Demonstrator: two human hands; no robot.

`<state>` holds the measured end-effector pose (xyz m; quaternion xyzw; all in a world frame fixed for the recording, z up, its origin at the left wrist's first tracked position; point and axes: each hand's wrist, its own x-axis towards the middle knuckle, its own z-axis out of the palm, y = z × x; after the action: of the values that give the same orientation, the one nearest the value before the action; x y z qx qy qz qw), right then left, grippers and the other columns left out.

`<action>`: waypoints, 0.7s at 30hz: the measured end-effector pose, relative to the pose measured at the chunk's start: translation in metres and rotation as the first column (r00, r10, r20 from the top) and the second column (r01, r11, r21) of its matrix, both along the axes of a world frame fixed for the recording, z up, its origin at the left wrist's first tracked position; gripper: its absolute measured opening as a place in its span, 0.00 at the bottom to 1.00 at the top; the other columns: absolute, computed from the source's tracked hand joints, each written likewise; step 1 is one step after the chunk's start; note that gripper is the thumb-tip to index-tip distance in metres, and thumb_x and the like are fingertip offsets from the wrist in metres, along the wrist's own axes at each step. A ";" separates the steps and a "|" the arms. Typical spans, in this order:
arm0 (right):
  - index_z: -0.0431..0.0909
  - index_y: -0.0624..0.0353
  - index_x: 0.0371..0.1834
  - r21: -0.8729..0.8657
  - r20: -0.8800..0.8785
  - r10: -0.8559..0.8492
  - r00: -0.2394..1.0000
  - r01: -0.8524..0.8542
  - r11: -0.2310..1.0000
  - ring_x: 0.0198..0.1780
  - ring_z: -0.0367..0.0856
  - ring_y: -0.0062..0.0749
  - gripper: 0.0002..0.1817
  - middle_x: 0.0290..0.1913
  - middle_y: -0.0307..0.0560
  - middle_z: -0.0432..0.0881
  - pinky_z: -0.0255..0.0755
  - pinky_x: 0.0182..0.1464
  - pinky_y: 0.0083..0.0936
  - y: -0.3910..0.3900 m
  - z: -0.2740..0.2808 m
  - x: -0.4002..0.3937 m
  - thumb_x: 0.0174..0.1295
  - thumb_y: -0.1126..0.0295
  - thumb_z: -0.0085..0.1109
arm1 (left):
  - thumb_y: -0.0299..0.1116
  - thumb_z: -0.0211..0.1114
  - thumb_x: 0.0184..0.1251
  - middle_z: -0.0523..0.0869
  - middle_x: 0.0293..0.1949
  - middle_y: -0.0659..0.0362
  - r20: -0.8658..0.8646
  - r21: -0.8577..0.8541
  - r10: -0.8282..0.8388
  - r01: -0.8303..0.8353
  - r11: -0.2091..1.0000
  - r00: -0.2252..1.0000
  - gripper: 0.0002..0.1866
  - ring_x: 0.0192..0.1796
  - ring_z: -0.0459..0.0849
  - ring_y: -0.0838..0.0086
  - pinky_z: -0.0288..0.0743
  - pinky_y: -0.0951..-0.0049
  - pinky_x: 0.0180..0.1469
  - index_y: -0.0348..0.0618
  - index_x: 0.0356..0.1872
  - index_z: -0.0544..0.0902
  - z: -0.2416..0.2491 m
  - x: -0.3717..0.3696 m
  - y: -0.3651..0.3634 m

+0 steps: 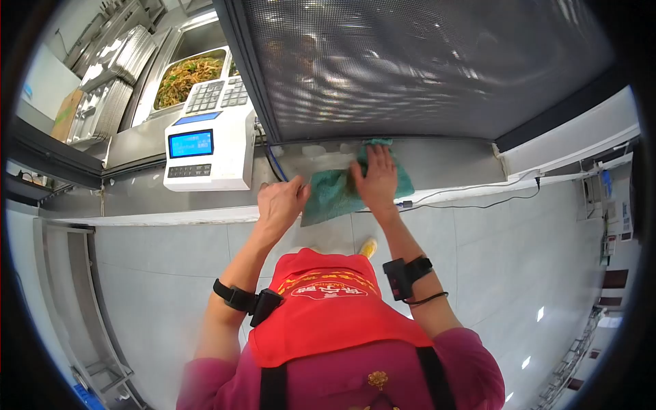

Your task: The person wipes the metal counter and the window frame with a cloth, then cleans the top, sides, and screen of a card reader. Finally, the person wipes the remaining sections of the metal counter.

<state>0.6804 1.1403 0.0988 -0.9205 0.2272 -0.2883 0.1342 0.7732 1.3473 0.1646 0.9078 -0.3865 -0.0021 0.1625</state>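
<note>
Bright light glints on the floor (506, 273); edges curve strongly.

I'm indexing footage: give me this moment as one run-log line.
right hand: on green cloth; left hand: curled at cloth's edge; surface: metal ledge; nearby: white keypad device

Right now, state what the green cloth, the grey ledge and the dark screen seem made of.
Green cloth: likely fabric, matte, limply creased. Grey ledge: probably metal, smooth, with dull reflections. Dark screen: glinting mesh, fine grid visible; wire or plastic unclear.
</note>
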 end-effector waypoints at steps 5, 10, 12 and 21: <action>0.74 0.58 0.60 0.084 0.007 0.376 0.927 -0.375 0.923 0.66 0.68 0.48 0.26 0.63 0.53 0.74 0.60 0.69 0.41 0.056 0.011 0.036 0.58 0.61 0.57 | 0.36 0.64 0.64 0.83 0.19 0.55 -0.145 -0.241 0.087 -0.120 0.963 0.986 0.10 0.22 0.82 0.63 0.74 0.67 0.34 0.43 0.26 0.78 0.012 -0.010 0.007; 0.74 0.55 0.60 0.091 0.024 0.611 0.791 -0.610 0.787 0.65 0.70 0.45 0.24 0.63 0.48 0.74 0.61 0.69 0.41 0.056 0.019 0.060 0.58 0.67 0.55 | 0.27 0.65 0.64 0.82 0.22 0.61 -0.549 -0.523 0.034 -0.375 0.766 0.835 0.08 0.24 0.80 0.80 0.72 0.79 0.32 0.37 0.28 0.76 0.005 -0.019 0.015; 0.75 0.54 0.59 0.082 -0.086 0.535 0.840 -0.530 0.844 0.64 0.71 0.46 0.24 0.62 0.48 0.75 0.63 0.67 0.42 0.038 0.026 0.046 0.56 0.69 0.56 | 0.27 0.65 0.64 0.82 0.22 0.60 -0.626 -0.555 0.004 -0.448 0.701 0.780 0.07 0.26 0.79 0.83 0.71 0.80 0.30 0.36 0.30 0.76 0.003 -0.018 0.018; 0.75 0.57 0.58 0.035 -0.057 0.446 0.893 -0.444 0.895 0.63 0.72 0.48 0.23 0.61 0.50 0.76 0.67 0.64 0.41 0.020 0.017 0.025 0.57 0.72 0.55 | 0.26 0.66 0.65 0.82 0.36 0.60 -0.837 -0.539 -0.302 -0.590 0.601 0.457 0.06 0.36 0.86 0.74 0.77 0.78 0.39 0.38 0.37 0.76 0.017 -0.030 0.027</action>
<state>0.7050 1.1604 0.1158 -0.9552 0.0179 -0.2181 0.1991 0.7427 1.3747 0.1814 0.6323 -0.1124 -0.2817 0.7129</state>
